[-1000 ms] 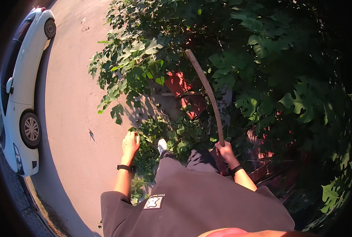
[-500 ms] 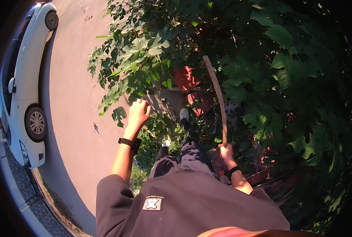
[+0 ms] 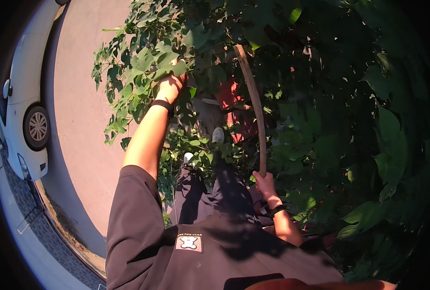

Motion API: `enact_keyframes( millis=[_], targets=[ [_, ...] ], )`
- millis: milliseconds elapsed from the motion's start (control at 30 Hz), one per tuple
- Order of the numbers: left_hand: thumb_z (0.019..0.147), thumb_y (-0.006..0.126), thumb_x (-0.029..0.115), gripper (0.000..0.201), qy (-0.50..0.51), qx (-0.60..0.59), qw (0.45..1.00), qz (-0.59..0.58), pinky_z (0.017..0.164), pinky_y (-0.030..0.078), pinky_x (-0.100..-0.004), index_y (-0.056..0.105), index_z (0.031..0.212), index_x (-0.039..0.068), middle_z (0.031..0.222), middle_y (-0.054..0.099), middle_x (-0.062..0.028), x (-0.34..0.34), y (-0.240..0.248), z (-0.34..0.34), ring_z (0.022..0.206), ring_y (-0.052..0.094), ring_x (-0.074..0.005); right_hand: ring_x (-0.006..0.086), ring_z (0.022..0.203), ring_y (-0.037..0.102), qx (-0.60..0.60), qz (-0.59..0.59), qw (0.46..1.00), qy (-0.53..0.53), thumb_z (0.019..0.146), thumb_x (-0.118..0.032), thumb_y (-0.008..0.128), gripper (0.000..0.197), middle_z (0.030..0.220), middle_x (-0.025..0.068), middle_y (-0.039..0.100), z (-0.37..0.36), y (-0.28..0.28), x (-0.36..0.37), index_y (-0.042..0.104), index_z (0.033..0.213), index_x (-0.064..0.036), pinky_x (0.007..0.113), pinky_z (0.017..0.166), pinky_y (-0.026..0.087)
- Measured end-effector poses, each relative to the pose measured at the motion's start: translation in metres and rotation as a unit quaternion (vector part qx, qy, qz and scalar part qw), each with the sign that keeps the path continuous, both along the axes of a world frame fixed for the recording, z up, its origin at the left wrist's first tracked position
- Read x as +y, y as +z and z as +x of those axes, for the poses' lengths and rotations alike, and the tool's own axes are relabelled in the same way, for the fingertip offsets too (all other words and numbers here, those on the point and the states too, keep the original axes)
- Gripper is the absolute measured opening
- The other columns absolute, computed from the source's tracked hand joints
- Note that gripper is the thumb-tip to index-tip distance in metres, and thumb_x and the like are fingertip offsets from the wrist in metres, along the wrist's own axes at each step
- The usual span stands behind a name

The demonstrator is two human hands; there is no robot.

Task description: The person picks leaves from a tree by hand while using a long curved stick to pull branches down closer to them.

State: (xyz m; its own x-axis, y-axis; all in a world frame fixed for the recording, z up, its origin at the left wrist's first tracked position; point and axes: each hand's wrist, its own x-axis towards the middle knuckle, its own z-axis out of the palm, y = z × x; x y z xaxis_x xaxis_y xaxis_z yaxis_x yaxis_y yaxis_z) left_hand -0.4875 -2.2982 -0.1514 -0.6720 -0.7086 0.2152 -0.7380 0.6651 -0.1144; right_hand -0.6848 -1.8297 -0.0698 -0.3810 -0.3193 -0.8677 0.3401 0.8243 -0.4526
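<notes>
So the right hand [image 3: 265,183] is clenched around the lower end of a long, slightly curved brown wooden stick [image 3: 252,104], which runs up and away from the body into the bush, its top end poking out among the leaves. The left hand [image 3: 169,87] is stretched out ahead, up in a clump of big lobed green leaves [image 3: 150,63] at the sunny edge of the foliage. It's touching them for sure, but the fingers are buried in the leaves, so I can't tell if it's gripping a branch or just resting there. Black bands on both wrists, dark sleeves and dark trousers below.

Containers: there's a reddish boxy thing [image 3: 232,99] half hidden in the greenery between the two hands, just left of the stick. Can't make out what it is or whether anything's in it, too shaded.

Two light-coloured shoes [image 3: 217,135] stand in low weeds right at the foot of the bush.

Room-wise: everything to the right and ahead is dense dark foliage, tight. To the left it opens onto bare pinkish-tan pavement [image 3: 79,111], with a white car [image 3: 24,101] parked along the far left edge and a kerb with grey paving running along the lower left.
</notes>
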Motion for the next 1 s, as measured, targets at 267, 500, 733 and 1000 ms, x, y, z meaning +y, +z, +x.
enact_keyframes(
  millis=[267, 500, 733, 1000],
  targets=[
    [0.092, 0.059, 0.042, 0.027, 0.051, -0.03, 0.993, 0.106, 0.055, 0.047, -0.0384, 0.059, 0.085, 0.016, 0.06, 0.064, -0.0054, -0.004, -0.026, 0.028, 0.055, 0.064, -0.0254, 0.009, 0.038, 0.036, -0.079, 0.012, 0.994, -0.069, 0.095, -0.034, 0.064, 0.041, 0.05, -0.0038, 0.036, 0.015, 0.01, -0.062, 0.041, 0.068, -0.0124, 0.027, 0.037, 0.028],
    [0.09, 0.06, 0.032, 0.018, 0.072, -0.018, 0.966, 0.25, 0.065, 0.051, -0.0463, 0.061, 0.089, 0.014, 0.071, 0.068, -0.0109, -0.048, -0.058, 0.075, 0.069, 0.069, -0.0294, 0.0093, 0.036, 0.035, -0.041, 0.01, 0.987, -0.156, 0.095, -0.063, 0.047, 0.06, 0.048, -0.0022, 0.036, 0.005, 0.005, -0.172, 0.042, 0.067, -0.01, 0.025, 0.035, 0.028],
    [0.094, 0.056, 0.042, 0.027, -0.012, -0.069, 0.975, 0.213, 0.058, 0.052, -0.0426, 0.063, 0.101, 0.016, 0.073, 0.068, -0.0114, -0.128, -0.114, 0.138, 0.065, 0.067, -0.0299, 0.0082, 0.038, 0.033, 0.101, -0.256, 0.948, -0.16, 0.095, -0.065, 0.044, 0.062, 0.048, -0.0025, 0.034, -0.037, 0.034, -0.379, 0.043, 0.068, -0.0099, 0.025, 0.037, 0.026],
    [0.093, 0.058, 0.036, 0.024, -0.008, -0.094, 0.971, 0.22, 0.062, 0.05, -0.0409, 0.064, 0.108, 0.019, 0.073, 0.068, -0.0082, -0.156, -0.137, 0.161, 0.068, 0.068, -0.0261, 0.008, 0.039, 0.033, 0.09, -0.261, 0.945, -0.172, 0.092, -0.068, 0.048, 0.064, 0.049, -0.0024, 0.035, -0.004, -0.011, -0.441, 0.044, 0.068, -0.009, 0.025, 0.038, 0.027]
  ],
)
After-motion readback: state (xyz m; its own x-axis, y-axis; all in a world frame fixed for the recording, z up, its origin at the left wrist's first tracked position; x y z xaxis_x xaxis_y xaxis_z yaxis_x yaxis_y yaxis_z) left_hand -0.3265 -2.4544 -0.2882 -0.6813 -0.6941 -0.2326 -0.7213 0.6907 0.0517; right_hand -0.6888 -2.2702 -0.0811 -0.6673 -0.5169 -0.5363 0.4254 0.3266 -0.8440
